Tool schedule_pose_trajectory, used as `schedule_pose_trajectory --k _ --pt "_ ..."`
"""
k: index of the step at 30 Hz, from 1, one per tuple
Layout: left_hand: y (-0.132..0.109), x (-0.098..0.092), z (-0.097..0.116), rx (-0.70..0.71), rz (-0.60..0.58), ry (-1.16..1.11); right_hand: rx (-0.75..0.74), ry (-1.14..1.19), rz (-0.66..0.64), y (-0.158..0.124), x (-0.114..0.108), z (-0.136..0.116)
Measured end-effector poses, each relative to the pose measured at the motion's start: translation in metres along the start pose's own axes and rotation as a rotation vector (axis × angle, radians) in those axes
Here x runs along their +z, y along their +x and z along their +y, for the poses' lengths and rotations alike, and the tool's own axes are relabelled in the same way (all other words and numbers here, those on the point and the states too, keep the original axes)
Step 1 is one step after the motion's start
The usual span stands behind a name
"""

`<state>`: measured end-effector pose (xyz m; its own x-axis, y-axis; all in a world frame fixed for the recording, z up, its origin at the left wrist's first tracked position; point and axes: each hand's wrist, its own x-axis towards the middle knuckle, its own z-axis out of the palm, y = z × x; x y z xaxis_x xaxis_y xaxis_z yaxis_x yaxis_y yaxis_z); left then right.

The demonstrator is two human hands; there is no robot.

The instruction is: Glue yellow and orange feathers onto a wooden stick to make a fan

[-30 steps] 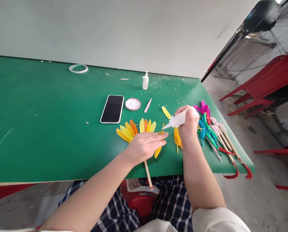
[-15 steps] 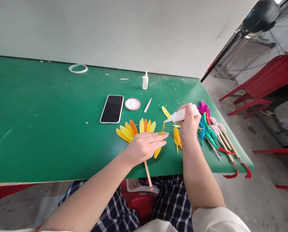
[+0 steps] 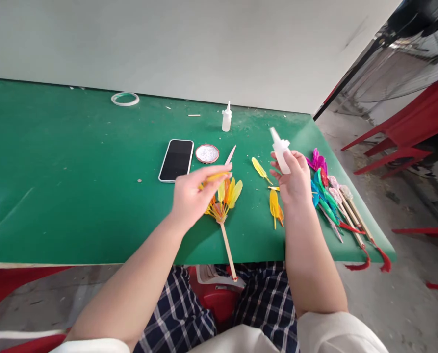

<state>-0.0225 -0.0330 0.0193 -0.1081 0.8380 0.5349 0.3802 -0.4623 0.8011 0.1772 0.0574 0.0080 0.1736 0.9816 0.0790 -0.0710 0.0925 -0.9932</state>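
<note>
Confirm two hands in total: your left hand [image 3: 191, 193], gripping one yellow feather [image 3: 217, 176], and your right hand [image 3: 296, 179], gripping one of two nozzle bottles [image 3: 280, 151], the second bottle [image 3: 226, 121] standing apart. On the tabletop [image 3: 75, 196], tally one phone [image 3: 176, 161], one round disc [image 3: 207, 154], one white ring [image 3: 125, 104], one thin pale stick [image 3: 194, 115], one pink pointed strip [image 3: 230, 155] near the disc, and one feather fan [image 3: 219, 211], whose feathers you cannot total because your left hand covers some. Toward your right, tally two red tassels [image 3: 386, 260], at least three loose feathers [image 3: 259, 167], and one multicoloured pile of feathers [image 3: 324, 196] whose overlap prevents an exact count.
</note>
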Motion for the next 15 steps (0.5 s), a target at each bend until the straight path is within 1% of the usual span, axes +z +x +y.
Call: schedule_pose_trajectory --k 2,4,5,7,9,11,13,15 --pt "0.01 -0.009 -0.005 -0.18 0.034 -0.052 -0.006 0.005 -0.08 0.0 0.002 0.002" --pt "0.017 -0.015 -0.014 -0.326 0.034 -0.007 -0.01 -0.046 -0.16 -0.001 0.005 0.007" --pt "0.019 -0.016 -0.02 -0.38 0.013 0.035 -0.008 -0.081 -0.203 -0.001 0.007 0.01" --pt "0.021 -0.017 -0.03 -0.467 -0.067 0.07 -0.02 -0.164 -0.259 -0.002 0.01 0.017" --pt "0.021 -0.016 -0.036 -0.499 -0.127 0.071 -0.07 -0.301 -0.26 -0.001 0.011 0.024" --pt "0.02 -0.015 -0.038 -0.5 -0.159 0.091 -0.114 -0.479 -0.243 -0.001 0.011 0.029" --pt "0.021 -0.015 -0.039 -0.502 -0.169 0.153 -0.132 -0.638 -0.238 -0.001 0.011 0.03" --pt "0.021 -0.015 -0.041 -0.506 -0.169 0.212 -0.141 -0.747 -0.234 -0.002 0.011 0.029"
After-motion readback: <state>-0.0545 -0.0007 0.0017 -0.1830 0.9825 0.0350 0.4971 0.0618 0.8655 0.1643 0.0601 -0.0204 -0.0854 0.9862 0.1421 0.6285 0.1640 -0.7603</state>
